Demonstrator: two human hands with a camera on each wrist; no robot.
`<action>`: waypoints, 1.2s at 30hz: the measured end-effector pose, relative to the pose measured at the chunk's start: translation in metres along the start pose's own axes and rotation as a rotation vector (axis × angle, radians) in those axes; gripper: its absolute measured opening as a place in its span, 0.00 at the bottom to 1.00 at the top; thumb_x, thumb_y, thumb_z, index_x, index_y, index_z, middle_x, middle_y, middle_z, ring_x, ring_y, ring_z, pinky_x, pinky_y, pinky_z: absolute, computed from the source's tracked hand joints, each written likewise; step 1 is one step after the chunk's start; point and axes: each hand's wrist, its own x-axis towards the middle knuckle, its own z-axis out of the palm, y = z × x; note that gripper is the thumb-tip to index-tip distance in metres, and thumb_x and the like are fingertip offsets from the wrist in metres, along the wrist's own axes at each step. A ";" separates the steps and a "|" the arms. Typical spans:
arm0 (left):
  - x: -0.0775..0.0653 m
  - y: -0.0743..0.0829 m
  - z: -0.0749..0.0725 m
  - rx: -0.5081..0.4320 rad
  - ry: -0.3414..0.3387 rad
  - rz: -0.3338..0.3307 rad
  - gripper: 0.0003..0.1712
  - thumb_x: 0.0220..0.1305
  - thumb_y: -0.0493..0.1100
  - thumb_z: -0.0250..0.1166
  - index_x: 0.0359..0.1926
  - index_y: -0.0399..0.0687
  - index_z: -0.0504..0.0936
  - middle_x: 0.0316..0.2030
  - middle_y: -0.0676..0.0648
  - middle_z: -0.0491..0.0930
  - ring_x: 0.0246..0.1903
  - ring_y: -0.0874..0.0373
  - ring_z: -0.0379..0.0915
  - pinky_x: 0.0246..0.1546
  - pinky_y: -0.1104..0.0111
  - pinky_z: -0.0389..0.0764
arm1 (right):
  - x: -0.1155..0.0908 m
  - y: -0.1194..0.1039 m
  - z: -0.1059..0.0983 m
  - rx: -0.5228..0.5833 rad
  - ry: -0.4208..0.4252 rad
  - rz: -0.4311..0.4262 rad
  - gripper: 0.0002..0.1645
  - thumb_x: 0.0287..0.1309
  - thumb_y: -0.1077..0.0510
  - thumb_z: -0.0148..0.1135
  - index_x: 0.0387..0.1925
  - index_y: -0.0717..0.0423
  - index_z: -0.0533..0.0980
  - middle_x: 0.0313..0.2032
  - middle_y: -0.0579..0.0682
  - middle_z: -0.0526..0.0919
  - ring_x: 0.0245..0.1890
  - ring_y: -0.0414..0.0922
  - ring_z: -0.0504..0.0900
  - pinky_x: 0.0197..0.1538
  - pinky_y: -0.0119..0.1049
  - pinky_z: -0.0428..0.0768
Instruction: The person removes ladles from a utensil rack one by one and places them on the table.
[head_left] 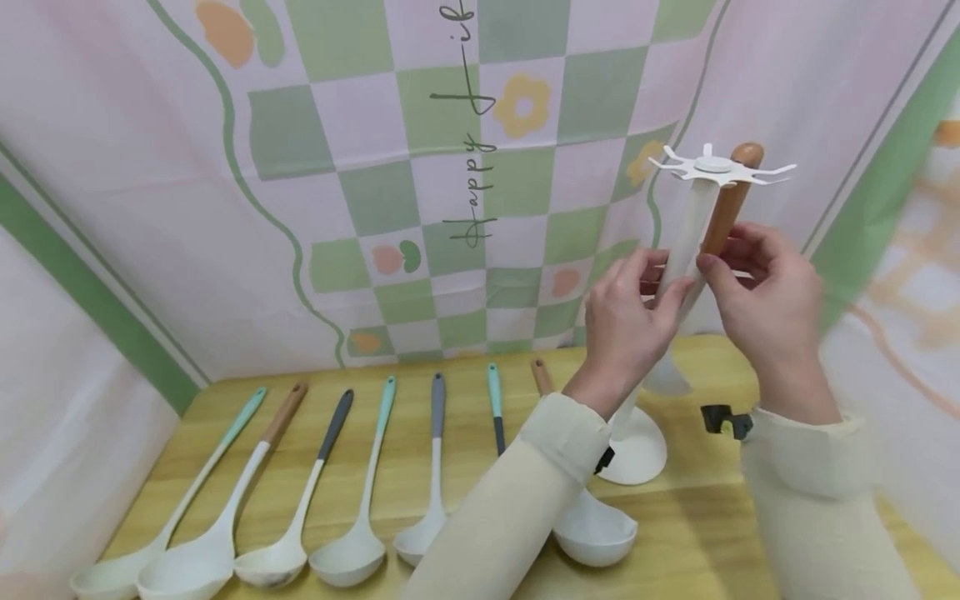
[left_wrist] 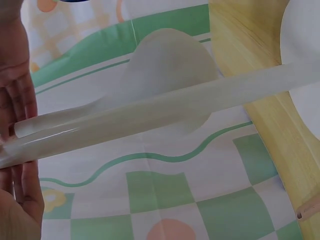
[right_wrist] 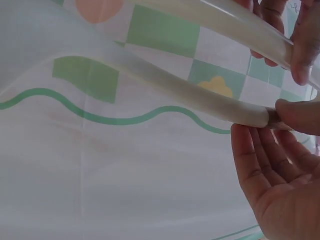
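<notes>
A white utensil stand has an upright pole (head_left: 688, 229), a ring of hooks (head_left: 712, 167) on top and a round base (head_left: 637, 454) on the table. My left hand (head_left: 626, 312) grips the pole below the hooks. My right hand (head_left: 780, 304) pinches a brown-handled kitchen utensil (head_left: 723, 221) where the brown handle meets its white shaft (right_wrist: 250, 114). Its handle end rises above the hooks, close beside the pole. The broad, rounded white head (left_wrist: 165, 55) hangs down behind the pole; its exact kind cannot be told. Whether the handle is hooked is unclear.
Several white ladles lie in a row on the wooden table (head_left: 705, 517), with turquoise, brown and grey handles. The nearest, a ladle (head_left: 596, 529) with a deep bowl, is partly under my left sleeve. A checked cloth (head_left: 442, 196) hangs behind the table.
</notes>
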 end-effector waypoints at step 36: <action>-0.003 0.000 0.002 -0.036 0.010 -0.009 0.17 0.70 0.45 0.73 0.54 0.43 0.84 0.39 0.47 0.89 0.38 0.64 0.87 0.40 0.90 0.81 | 0.022 0.007 -0.024 0.031 -0.016 -0.062 0.17 0.64 0.64 0.71 0.51 0.45 0.81 0.34 0.16 0.79 0.39 0.19 0.81 0.42 0.09 0.79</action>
